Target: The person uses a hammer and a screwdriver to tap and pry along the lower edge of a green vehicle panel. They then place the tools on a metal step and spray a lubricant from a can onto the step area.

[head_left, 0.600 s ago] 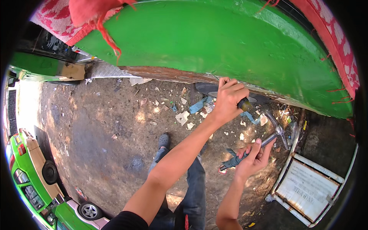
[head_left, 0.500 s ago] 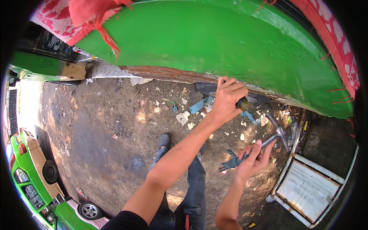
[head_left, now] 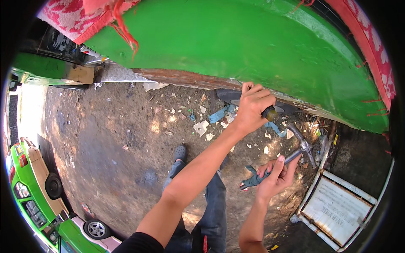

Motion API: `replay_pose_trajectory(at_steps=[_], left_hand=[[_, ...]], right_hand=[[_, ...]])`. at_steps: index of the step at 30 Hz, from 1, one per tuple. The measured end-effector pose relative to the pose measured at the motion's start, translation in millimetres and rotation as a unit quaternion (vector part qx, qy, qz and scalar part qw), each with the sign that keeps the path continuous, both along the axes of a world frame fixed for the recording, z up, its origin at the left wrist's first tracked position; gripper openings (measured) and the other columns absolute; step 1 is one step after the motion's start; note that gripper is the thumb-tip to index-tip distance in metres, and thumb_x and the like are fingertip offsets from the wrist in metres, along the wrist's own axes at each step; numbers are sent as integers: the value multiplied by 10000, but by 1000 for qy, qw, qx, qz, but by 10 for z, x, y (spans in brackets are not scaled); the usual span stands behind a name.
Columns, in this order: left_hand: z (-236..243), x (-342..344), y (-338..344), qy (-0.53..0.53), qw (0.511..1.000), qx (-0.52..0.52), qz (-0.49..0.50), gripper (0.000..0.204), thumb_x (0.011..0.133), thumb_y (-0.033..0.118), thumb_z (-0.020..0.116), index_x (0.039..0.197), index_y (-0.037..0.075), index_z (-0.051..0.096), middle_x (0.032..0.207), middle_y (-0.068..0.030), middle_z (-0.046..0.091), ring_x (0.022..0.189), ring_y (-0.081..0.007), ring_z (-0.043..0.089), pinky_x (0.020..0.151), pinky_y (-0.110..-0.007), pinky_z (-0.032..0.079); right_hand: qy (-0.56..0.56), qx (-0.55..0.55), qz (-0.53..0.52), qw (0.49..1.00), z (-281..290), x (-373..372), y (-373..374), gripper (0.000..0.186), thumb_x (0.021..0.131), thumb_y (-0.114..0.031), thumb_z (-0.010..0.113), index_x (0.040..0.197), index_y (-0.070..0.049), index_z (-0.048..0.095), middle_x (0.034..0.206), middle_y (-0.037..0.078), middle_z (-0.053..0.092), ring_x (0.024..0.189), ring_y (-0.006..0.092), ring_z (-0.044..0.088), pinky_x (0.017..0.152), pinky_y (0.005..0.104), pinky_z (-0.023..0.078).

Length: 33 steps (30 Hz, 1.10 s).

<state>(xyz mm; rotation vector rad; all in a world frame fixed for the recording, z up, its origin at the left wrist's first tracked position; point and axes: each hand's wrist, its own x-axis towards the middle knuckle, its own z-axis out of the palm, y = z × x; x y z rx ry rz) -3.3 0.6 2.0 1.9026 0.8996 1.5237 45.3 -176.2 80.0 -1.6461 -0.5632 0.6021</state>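
Observation:
My left hand (head_left: 254,105) grips a dark, yellowish-ended handle (head_left: 270,114) at the lower edge of a green body panel (head_left: 240,38), where brown, scraped material (head_left: 177,76) shows. The tool's tip is hidden by my fingers. Below and to the right, my right hand (head_left: 274,179) is closed on a metal hammer (head_left: 303,147), its head upper right and its teal-wrapped grip running down to the lower left. The hammer head is apart from the panel.
Red patterned cloths (head_left: 71,23) drape over the panel. A tyre (head_left: 225,93) sits beneath it. Paint flakes (head_left: 200,126) litter the stained ground (head_left: 105,139). A green car (head_left: 38,198) stands at left. A rusty white framed board (head_left: 337,206) lies at lower right.
Both my hands have shifted slightly in the picture, the left one a little upward and rightward, with their grips unchanged. The panel's top and cloths appear slightly shifted too.

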Motion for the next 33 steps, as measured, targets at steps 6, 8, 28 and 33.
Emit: replay_pose_trajectory(at_steps=[6, 8, 28, 33], left_hand=[[-16, 14, -3, 14, 1000, 1, -3, 254, 585, 49, 768, 736, 82, 567, 717, -34, 546, 746, -252, 524, 799, -408, 349], [4, 37, 3, 11, 1000, -3, -4, 250, 587, 32, 757, 731, 81, 559, 718, -36, 545, 746, -251, 524, 797, -408, 346], [18, -107, -101, -17, 1000, 13, -10, 228, 548, 6, 710, 692, 66, 543, 674, -39, 515, 716, -243, 534, 776, -392, 376], [-11, -100, -69, -11, 999, 24, -30, 274, 535, 13, 737, 705, 70, 530, 683, -42, 489, 727, -243, 519, 788, -410, 371]], right_hand=[[-32, 54, 14, 998, 99, 16, -37, 645, 1042, -92, 510, 1597, 4, 196, 659, 43, 500, 516, 116, 452, 448, 304, 405], [-51, 93, 16, 994, -56, -9, -42, 646, 1043, -85, 508, 1598, 4, 191, 671, 41, 514, 515, 106, 449, 452, 296, 405], [0, -4, -15, 1000, -154, -82, -71, 631, 1048, -102, 505, 1597, -4, 210, 704, 37, 486, 556, 105, 451, 440, 305, 417], [-3, -2, -19, 1000, -152, -119, -84, 629, 1046, -96, 504, 1597, -6, 214, 664, 35, 480, 539, 106, 445, 443, 304, 412]])
